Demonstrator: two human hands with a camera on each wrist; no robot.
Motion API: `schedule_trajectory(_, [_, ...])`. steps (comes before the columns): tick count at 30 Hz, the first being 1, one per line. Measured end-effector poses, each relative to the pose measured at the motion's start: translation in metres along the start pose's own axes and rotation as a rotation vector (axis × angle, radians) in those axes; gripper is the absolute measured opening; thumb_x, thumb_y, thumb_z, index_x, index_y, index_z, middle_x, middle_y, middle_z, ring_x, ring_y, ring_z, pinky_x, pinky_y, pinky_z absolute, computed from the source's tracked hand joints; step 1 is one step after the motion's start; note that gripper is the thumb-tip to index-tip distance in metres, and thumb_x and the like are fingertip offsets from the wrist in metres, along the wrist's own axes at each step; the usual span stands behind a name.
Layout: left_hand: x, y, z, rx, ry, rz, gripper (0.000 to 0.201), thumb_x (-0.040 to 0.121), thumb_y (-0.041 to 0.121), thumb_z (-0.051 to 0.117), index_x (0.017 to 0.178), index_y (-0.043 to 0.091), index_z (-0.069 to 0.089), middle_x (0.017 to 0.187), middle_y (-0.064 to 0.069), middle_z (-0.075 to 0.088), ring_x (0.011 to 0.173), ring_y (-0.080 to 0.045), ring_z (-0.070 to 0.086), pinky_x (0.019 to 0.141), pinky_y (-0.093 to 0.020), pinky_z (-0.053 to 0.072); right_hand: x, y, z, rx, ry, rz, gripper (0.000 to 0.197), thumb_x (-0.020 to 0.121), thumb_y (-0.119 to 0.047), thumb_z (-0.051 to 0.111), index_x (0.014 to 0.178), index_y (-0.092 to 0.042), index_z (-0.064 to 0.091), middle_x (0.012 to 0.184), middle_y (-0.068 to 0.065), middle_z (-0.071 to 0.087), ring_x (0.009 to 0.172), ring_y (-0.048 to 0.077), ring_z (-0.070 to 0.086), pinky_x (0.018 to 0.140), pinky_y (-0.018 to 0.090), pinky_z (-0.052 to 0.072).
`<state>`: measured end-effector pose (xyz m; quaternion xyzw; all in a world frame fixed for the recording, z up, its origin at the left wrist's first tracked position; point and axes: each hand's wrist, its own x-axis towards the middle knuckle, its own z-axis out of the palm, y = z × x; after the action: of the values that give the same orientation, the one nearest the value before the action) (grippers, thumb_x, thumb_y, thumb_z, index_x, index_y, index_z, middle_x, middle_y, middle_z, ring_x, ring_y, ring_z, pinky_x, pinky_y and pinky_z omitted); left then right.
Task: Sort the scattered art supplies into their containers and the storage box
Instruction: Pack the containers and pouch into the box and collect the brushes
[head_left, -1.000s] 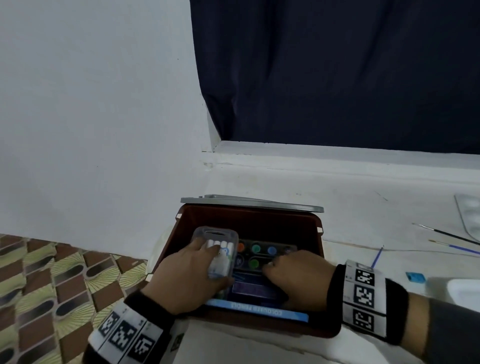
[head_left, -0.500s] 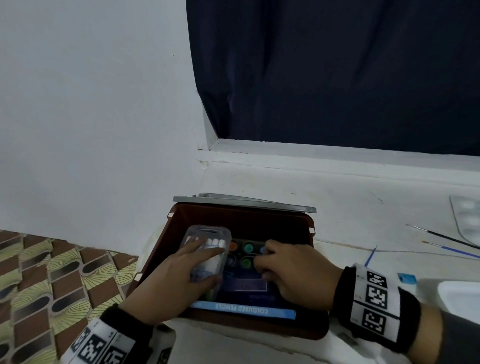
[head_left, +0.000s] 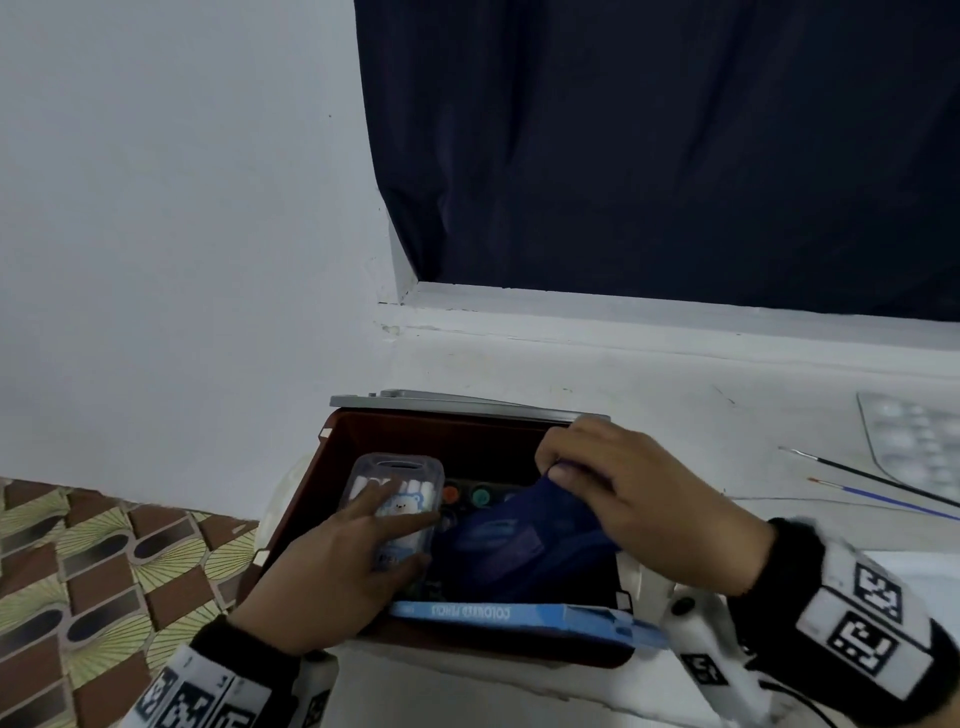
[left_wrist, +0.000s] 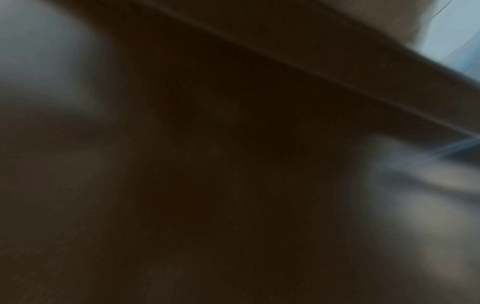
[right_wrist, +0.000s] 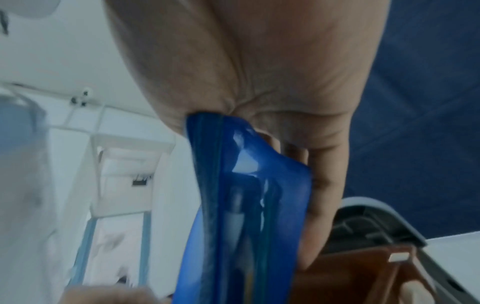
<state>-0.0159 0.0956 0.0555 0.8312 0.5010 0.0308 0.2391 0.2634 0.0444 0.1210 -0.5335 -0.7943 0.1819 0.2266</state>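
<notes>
A brown storage box (head_left: 332, 457) stands open on the white surface, its grey lid (head_left: 467, 402) behind it. My left hand (head_left: 363, 540) holds a clear plastic case of white chalk sticks (head_left: 400, 499) inside the box, fingers over its top. My right hand (head_left: 597, 483) pinches the top edge of a translucent blue pouch (head_left: 519, 540) (right_wrist: 244, 205) and lifts it inside the box; pens show through the pouch. Paint pots (head_left: 467, 493) sit underneath. A blue coloured-pencil box (head_left: 519, 616) leans along the front wall. The left wrist view is dark and blurred.
Two thin paintbrushes (head_left: 872, 483) lie on the white surface to the right, beside a clear plastic palette (head_left: 914, 441). A dark curtain (head_left: 675, 156) hangs behind. A patterned floor (head_left: 78, 571) lies lower left, past the surface's edge.
My right hand went from resting on the items in the box to pinching the blue pouch and raising it. The left hand stays on the chalk case.
</notes>
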Motion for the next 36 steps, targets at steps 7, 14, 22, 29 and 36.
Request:
schedule_trajectory(7, [-0.003, -0.001, 0.001, -0.085, 0.075, 0.130, 0.091, 0.065, 0.100, 0.015, 0.136, 0.053, 0.046, 0.150, 0.030, 0.029, 0.142, 0.008, 0.025, 0.111, -0.012, 0.027, -0.036, 0.011, -0.035, 0.272, 0.247, 0.149, 0.015, 0.102, -0.018, 0.044, 0.092, -0.020, 0.055, 0.082, -0.006, 0.056, 0.074, 0.009, 0.049, 0.068, 0.018, 0.037])
schedule_trajectory(14, [-0.021, 0.065, 0.013, -0.264, 0.398, 0.296, 0.024, 0.095, 0.056, 0.053, 0.106, 0.038, 0.064, 0.106, 0.022, 0.065, 0.104, -0.001, 0.063, 0.086, -0.023, 0.048, -0.090, 0.049, -0.038, 0.569, 0.365, 0.293, 0.017, 0.103, -0.020, 0.045, 0.092, -0.011, 0.054, 0.077, 0.011, 0.049, 0.070, 0.014, 0.044, 0.067, 0.025, 0.036])
schedule_trajectory(22, [-0.021, 0.176, 0.032, -0.431, 0.518, 0.318, 0.019, 0.092, 0.053, 0.056, 0.097, 0.038, 0.065, 0.110, 0.021, 0.069, 0.100, -0.002, 0.068, 0.082, -0.020, 0.051, -0.179, 0.102, -0.061, 1.180, 0.325, 0.449, 0.026, 0.093, -0.019, 0.051, 0.093, 0.007, 0.047, 0.077, 0.016, 0.056, 0.063, 0.021, 0.050, 0.052, 0.025, 0.038])
schedule_trajectory(29, [-0.025, 0.205, 0.036, 0.150, 0.397, 0.309, 0.030, 0.095, 0.062, 0.042, 0.103, 0.039, 0.058, 0.094, 0.022, 0.064, 0.083, -0.001, 0.062, 0.074, -0.031, 0.049, -0.218, 0.139, -0.057, 1.218, 0.256, 0.537, 0.019, 0.097, -0.015, 0.047, 0.096, 0.004, 0.051, 0.079, 0.014, 0.056, 0.064, 0.017, 0.052, 0.051, 0.022, 0.042])
schedule_trajectory(36, [-0.028, 0.254, 0.075, 0.346, 0.395, 0.375, 0.029, 0.096, 0.052, 0.047, 0.116, 0.034, 0.059, 0.102, 0.015, 0.062, 0.093, -0.013, 0.062, 0.079, -0.038, 0.050, -0.239, 0.155, -0.064, 1.236, 0.218, 0.543, 0.024, 0.090, -0.021, 0.055, 0.093, 0.003, 0.052, 0.082, 0.017, 0.053, 0.071, 0.022, 0.049, 0.055, 0.026, 0.043])
